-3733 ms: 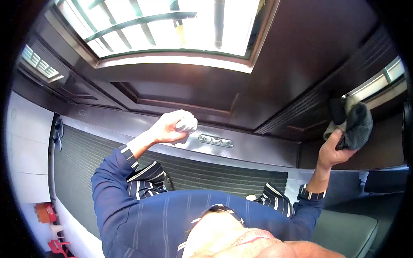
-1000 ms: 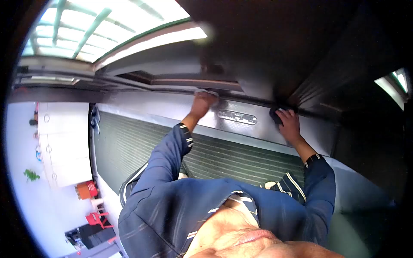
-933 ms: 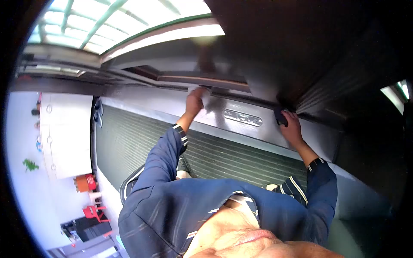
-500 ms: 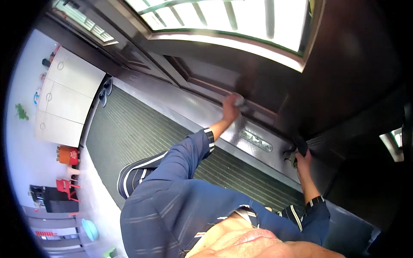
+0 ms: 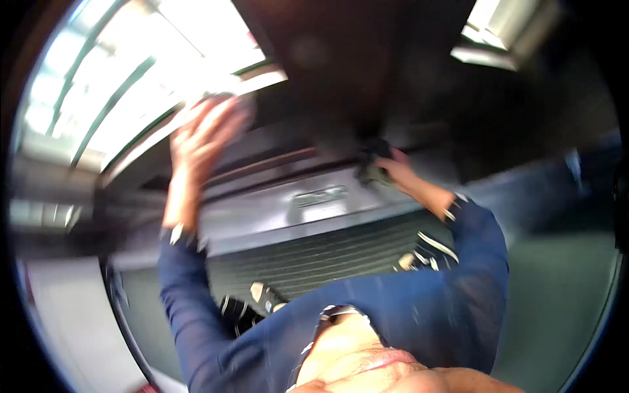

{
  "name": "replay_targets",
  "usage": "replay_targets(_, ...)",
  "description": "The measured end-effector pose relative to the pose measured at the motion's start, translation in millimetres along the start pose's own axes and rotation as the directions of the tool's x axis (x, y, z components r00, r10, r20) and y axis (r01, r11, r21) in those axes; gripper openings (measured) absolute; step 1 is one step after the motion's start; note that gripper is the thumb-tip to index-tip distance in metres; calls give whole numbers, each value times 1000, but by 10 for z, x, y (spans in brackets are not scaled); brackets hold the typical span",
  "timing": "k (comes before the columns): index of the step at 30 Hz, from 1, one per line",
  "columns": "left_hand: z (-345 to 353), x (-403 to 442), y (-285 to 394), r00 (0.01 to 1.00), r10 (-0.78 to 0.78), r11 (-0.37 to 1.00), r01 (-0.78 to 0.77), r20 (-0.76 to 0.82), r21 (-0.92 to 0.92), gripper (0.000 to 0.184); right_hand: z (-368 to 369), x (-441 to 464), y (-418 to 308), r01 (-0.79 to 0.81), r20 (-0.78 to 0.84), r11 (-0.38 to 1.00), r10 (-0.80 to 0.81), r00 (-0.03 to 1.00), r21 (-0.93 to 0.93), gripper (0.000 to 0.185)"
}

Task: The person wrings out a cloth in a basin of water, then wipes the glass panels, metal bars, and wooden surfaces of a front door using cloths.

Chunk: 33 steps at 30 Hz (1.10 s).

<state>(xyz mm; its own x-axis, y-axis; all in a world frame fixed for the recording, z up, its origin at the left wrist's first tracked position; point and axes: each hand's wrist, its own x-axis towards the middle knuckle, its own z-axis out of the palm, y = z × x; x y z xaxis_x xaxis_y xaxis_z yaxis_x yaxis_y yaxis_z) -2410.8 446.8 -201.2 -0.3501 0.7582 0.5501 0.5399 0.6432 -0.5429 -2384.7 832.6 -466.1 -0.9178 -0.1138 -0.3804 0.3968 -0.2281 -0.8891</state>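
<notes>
Blurred by motion, my left hand (image 5: 204,141) is raised at the lower edge of the barred window (image 5: 108,85) in the dark door (image 5: 327,72). Its fingers are bent over a pale grey wad (image 5: 226,92), mostly lost in the glare. Lower and to the right, my right hand (image 5: 398,169) is closed around a dark, soft-looking object (image 5: 376,149). An olive, cloth-like piece (image 5: 375,174) hangs beneath that hand, near the foot of the door. What kind of thing the dark object is, I cannot tell.
A shiny metal sill with an embossed plate (image 5: 320,196) runs along the door's bottom. My feet are on a ribbed dark mat (image 5: 314,252). A second bright window (image 5: 488,33) is at upper right, and a pale cabinet (image 5: 72,314) stands at lower left.
My view has swung to the left. My left hand has risen from the lower door panel to the window's edge. My right hand still grips the dark object near the door's foot.
</notes>
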Motion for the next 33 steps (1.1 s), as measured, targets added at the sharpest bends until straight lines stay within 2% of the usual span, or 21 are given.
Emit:
replay_targets(1,-75,-131,-79,999,-37,999,37,-1,2,41,-31,8,-69,95,-42,975,-105,994,-199,51)
replay_targets(3,-125,-606,-277,973,-192,981,185,-131,-67,46,19,-117,-393,194,21,948,-195,981,-251,46)
replay_targets(5,-30,-1147,-470,951,-268,963,267,-151,-24,38,-193,-86,-394,178,-85,960,-200,976,-215,41)
replay_targets(9,-224,-1456,-605,934,-343,939,338,-102,-64,51,-557,-172,-480,198,-388,978,-205,899,-58,33)
replay_targets(10,-324,-1401,-629,922,-381,923,376,-69,-79,50,-657,-190,-599,303,-467,953,-281,838,-30,31)
replay_targets(11,-360,-1392,-623,915,-397,916,391,-69,-88,52,-789,-185,-665,405,-546,914,-341,765,-4,29)
replay_targets(13,-361,-1365,-604,901,-429,900,421,-69,-110,55,-894,-302,-1090,640,-628,753,-573,527,-149,33)
replay_targets(15,-335,-1329,-599,892,-428,903,415,-146,-110,59,-853,-466,-1676,798,-451,369,-882,138,-477,35)
replay_targets(16,-313,-1330,-607,883,-441,897,427,-162,-114,58,-727,-629,-1980,810,-440,344,-890,119,-475,35)
replay_targets(18,-253,-1298,-615,881,-441,897,425,-172,-124,57,-910,-673,-2208,619,-284,167,-954,-94,-767,33)
replay_targets(19,-248,-1255,-602,879,-438,899,421,-188,-124,55,-1115,-597,-2328,321,-71,-4,-973,-220,-947,31)
replay_targets(20,-246,-1225,-585,876,-437,899,419,-203,-125,53,-1238,-515,-2349,192,-41,2,-979,-201,-981,32)
replay_targets(21,-237,-1201,-573,872,-437,899,419,-219,-125,52,-1270,-456,-2329,198,-153,150,-988,1,-969,42)
replay_targets(23,-209,-1240,-605,879,-429,903,426,-207,-65,53,-1455,75,-1910,-98,28,-15,-992,-126,-995,55)
replay_targets(25,-197,-1263,-629,887,-416,904,427,-200,14,54,-1562,307,-1244,-111,-34,37,-999,-27,-993,68)
replay_targets(27,-196,-1255,-622,882,-428,897,441,-199,27,56,-1666,291,-646,-87,-197,183,-961,195,-979,62)
replay_targets(28,-198,-1206,-612,880,-429,898,440,-204,11,56,-1704,246,-417,-49,-453,473,-800,394,-880,61)
replay_targets(29,-199,-1156,-588,878,-432,898,440,-206,-4,56,-1782,245,-227,-79,-618,717,-534,577,-693,60)
replay_targets(30,-209,-1115,-559,877,-439,897,438,-194,-48,55,-1946,365,16,84,-676,821,-519,524,-565,59)
replay_targets(32,-129,-1238,-535,870,-450,888,460,-203,1,54,-2138,812,551,416,-788,880,-419,451,-229,56)
replay_targets(33,-142,-1247,-572,872,-449,887,461,-195,19,53,-2136,912,614,308,-800,908,-402,446,-284,56)
